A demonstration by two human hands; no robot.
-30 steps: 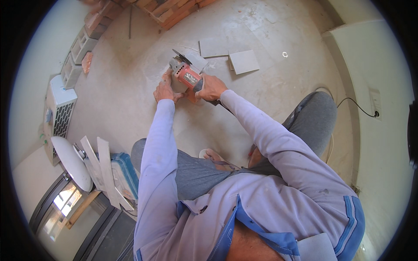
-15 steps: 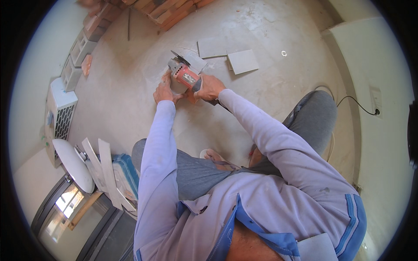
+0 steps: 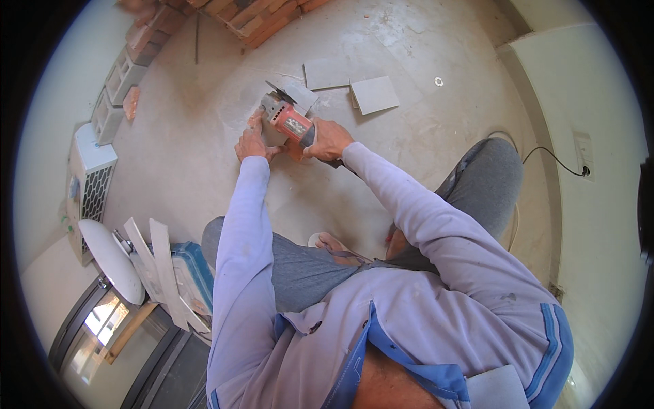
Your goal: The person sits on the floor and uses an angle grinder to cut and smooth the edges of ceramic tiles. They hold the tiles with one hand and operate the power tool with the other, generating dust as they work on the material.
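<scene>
My right hand (image 3: 330, 140) is wrapped around the dark rear grip of a red-and-grey angle grinder (image 3: 296, 125). At the grinder's far end, a dark cutting disc (image 3: 280, 92) stands tilted above a light grey tile (image 3: 300, 94). My left hand (image 3: 252, 142) grips the tile's near left edge beside the grinder head, thumb and fingers spread around it; the grinder hides part of this grip. Under the grinder, between my hands, an orange piece (image 3: 293, 149) shows in part. Whether the disc touches the tile, I cannot tell.
More grey tiles (image 3: 374, 95) lie on the floor beyond my hands. Stacked bricks (image 3: 262, 20) stand at the far side, hollow blocks (image 3: 107, 117) along the left wall. A black cord (image 3: 555, 155) runs to the right wall socket. My knees and sandaled feet are close below.
The whole view has shifted slightly, so the scene sits a little more to the left and higher. Both hands keep their places on the grinder and the tile.
</scene>
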